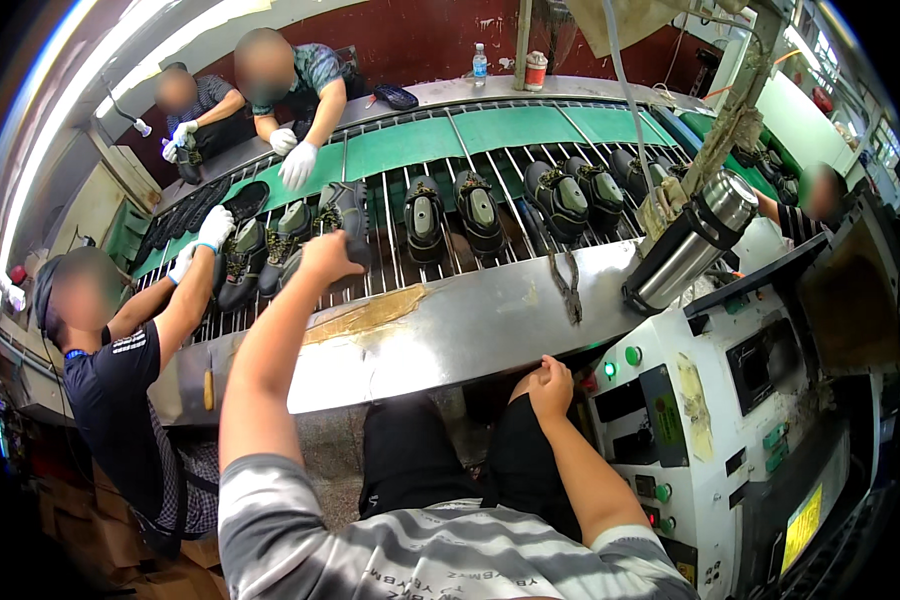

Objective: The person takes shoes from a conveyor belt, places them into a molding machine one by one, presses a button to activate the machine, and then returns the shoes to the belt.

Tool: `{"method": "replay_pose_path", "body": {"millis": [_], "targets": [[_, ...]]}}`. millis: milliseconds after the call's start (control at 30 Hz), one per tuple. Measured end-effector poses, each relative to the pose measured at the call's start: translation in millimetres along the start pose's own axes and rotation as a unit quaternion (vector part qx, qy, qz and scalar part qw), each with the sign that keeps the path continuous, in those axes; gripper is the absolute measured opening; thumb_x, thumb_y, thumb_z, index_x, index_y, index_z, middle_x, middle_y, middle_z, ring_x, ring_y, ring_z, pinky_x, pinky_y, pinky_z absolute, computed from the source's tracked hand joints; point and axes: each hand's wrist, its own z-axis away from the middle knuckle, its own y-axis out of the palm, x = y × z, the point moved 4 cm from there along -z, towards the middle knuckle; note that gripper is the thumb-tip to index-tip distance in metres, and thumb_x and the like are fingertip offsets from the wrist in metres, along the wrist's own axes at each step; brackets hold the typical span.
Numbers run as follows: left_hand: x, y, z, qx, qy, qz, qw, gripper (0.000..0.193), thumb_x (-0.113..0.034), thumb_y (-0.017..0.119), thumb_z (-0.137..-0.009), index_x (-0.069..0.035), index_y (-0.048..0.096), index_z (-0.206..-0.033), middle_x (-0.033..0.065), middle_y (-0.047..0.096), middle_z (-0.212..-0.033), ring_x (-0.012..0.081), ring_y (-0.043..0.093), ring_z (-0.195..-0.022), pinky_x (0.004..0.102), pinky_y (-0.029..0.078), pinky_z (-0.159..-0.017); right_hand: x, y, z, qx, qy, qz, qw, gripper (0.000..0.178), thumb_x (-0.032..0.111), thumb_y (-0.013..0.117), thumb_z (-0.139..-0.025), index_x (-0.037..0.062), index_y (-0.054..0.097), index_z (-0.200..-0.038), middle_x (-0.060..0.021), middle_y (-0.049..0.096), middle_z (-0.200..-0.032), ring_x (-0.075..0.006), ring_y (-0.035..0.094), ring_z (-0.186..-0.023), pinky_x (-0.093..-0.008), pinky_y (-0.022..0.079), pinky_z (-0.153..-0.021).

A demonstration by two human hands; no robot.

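My left hand (328, 260) reaches over the near edge of the roller conveyor, its fingers closed round a dark shoe (357, 257) that is mostly hidden by the hand. Just beyond it, a grey-and-black shoe (344, 208) lies on the rods. My right hand (549, 388) is at my right thigh, below the metal ledge, with its fingers curled in and nothing visible in them. To the right of my left hand stand dark work shoes with laces, among them one shoe (424, 222) and another (479, 214).
On the metal ledge (470, 325) lie pliers (567, 288), brown tape (365, 315) and a steel flask (692, 240). A white control machine (710, 400) stands at my right. A gloved co-worker (110, 350) handles shoes at my left; two people sit across the conveyor; another is far right.
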Motion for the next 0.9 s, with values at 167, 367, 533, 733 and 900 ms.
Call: {"method": "replay_pose_path", "body": {"millis": [167, 367, 533, 733, 900], "targets": [[34.8, -86.3, 115.2, -0.327, -0.094, 0.237, 0.910, 0.069, -0.036, 0.088, -0.061, 0.003, 0.063, -0.112, 0.0176, 0.070, -0.097, 0.0286, 0.069, -0.089, 0.0364, 0.053, -0.079, 133.4, 46.9, 24.9, 0.028, -0.108, -0.092, 0.989, 0.079, 0.023, 0.075, -0.072, -0.0048, 0.040, -0.137, -0.0254, 0.052, -0.129, -0.0422, 0.049, -0.119, -0.0487, 0.038, -0.102], [-93.1, -131.0, 249.4, -0.382, 0.107, 0.440, 0.806, 0.075, -0.023, 0.095, -0.054, 0.001, 0.060, -0.115, 0.0117, 0.067, -0.101, 0.0227, 0.066, -0.092, 0.0333, 0.052, -0.084, 272.7, 35.4, 43.1, 0.003, -0.204, -0.194, 0.959, 0.100, 0.030, 0.084, -0.062, -0.0017, 0.034, -0.141, -0.0269, 0.040, -0.139, -0.0435, 0.037, -0.130, -0.0486, 0.029, -0.109], [-209.4, -124.9, 301.9, -0.403, 0.291, 0.414, 0.763, 0.067, -0.019, 0.091, -0.052, 0.001, 0.062, -0.109, 0.0167, 0.064, -0.105, 0.0358, 0.064, -0.098, 0.0426, 0.052, -0.089, 239.6, -7.5, 61.0, 0.007, -0.116, -0.272, 0.955, 0.088, 0.034, 0.081, -0.067, -0.0026, 0.040, -0.136, -0.0235, 0.044, -0.138, -0.0405, 0.041, -0.127, -0.0465, 0.030, -0.108], [-296.6, -142.3, 305.3, -0.289, 0.454, 0.493, 0.683, 0.061, -0.014, 0.086, -0.055, 0.000, 0.063, -0.110, 0.0146, 0.064, -0.109, 0.0378, 0.062, -0.104, 0.0454, 0.050, -0.093, 160.7, -104.5, 51.5, -0.071, 0.000, -0.251, 0.965, 0.075, 0.038, 0.077, -0.074, -0.0037, 0.048, -0.129, -0.0195, 0.049, -0.136, -0.0370, 0.045, -0.123, -0.0440, 0.032, -0.108], [-310.2, -122.6, 273.2, -0.120, 0.475, 0.538, 0.686, 0.037, -0.011, 0.078, -0.069, -0.004, 0.066, -0.103, 0.0153, 0.064, -0.106, 0.0342, 0.062, -0.096, 0.0397, 0.051, -0.082, 94.4, -228.7, 15.1, -0.224, 0.159, -0.109, 0.955, 0.067, 0.042, 0.074, -0.080, -0.0046, 0.054, -0.124, -0.0161, 0.053, -0.134, -0.0340, 0.049, -0.120, -0.0419, 0.033, -0.107]]}}
